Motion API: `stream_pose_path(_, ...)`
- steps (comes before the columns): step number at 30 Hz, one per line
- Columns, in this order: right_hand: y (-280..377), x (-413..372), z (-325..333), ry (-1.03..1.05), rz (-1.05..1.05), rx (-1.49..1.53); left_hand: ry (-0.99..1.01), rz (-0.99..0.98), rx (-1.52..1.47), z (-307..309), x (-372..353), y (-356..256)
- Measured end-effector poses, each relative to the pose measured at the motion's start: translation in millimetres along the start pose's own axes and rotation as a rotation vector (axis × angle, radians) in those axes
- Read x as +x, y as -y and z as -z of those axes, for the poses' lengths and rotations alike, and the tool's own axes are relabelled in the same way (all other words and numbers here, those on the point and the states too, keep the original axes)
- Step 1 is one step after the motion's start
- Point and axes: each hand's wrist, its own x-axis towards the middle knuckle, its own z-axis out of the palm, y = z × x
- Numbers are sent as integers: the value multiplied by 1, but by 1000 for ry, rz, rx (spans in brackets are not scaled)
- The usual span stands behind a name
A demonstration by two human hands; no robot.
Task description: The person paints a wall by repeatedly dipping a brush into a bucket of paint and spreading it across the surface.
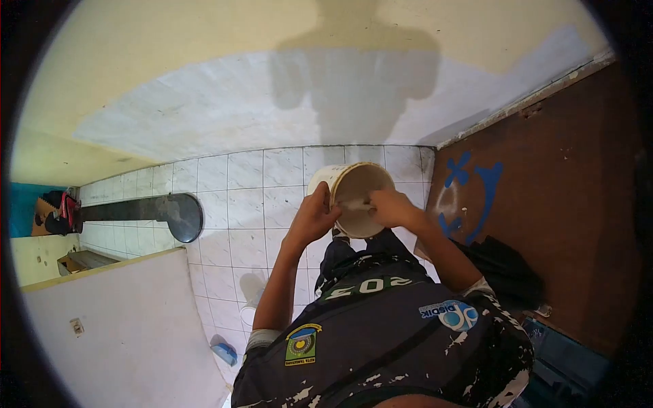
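A white bucket (323, 178) is tipped with its mouth toward me, its rim stained yellowish-brown. My left hand (316, 216) grips the bucket's left side, thumb at the rim. At the right part of the mouth is my right hand (394, 208), fingers curled and overlapping the opening. Pale whitish smears show inside, beside those fingers. What the right hand holds, if anything, I cannot tell.
Ahead stands a yellow wall (204, 30) with a white painted area (224, 95). A brown door panel (571, 177) with blue marks is on the right. White floor tiles (245, 204) lie below. Left are a long dark tabletop (136, 209), a low white wall (129, 319) and a blue object (223, 353).
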Motion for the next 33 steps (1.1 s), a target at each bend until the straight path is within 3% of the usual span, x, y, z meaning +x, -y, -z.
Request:
stream_pose_path(2,-19,-15,20,19,-16,530,4,119,38,1,6,-4)
stream_pose_path(3,-33,-21,24,16,-20,534,10,118,41,2,8,-10)
stream_pose_path(5,-60,-35,28,275,-174,1128,-11,164,-73,3,12,-21)
stream_pose_path(6,-74,-42,23,269,-176,1131,-6,160,-70,2,16,-20)
stream_pose_path(8,-99,-54,0,262,-232,1636,-36,100,-95,-4,24,-14)
stream_pose_path(12,-119,-78,-31,149,-245,1997,-10,113,-18,-12,44,-31)
stream_pose_path(15,-131,-91,-49,202,-130,2278,10,118,-53,-29,62,-41)
stream_pose_path(20,-152,-93,-75,146,-65,2465,10,48,41,-59,94,-65)
stream_pose_path(21,-159,-91,-74,113,24,2479,2,42,95,-65,102,-63)
stream_pose_path(25,-189,-102,-19,-5,248,2464,-19,7,72,-100,126,-74)
stream_pose_path(28,-240,-102,17,-254,396,2419,-1,41,-80,-126,152,-55)
stream_pose_path(31,-266,-122,92,-693,66,2167,0,-101,112,-140,176,-53)
stream_pose_path(33,-291,-128,134,-895,5,1872,0,-16,-14,-153,178,-82)
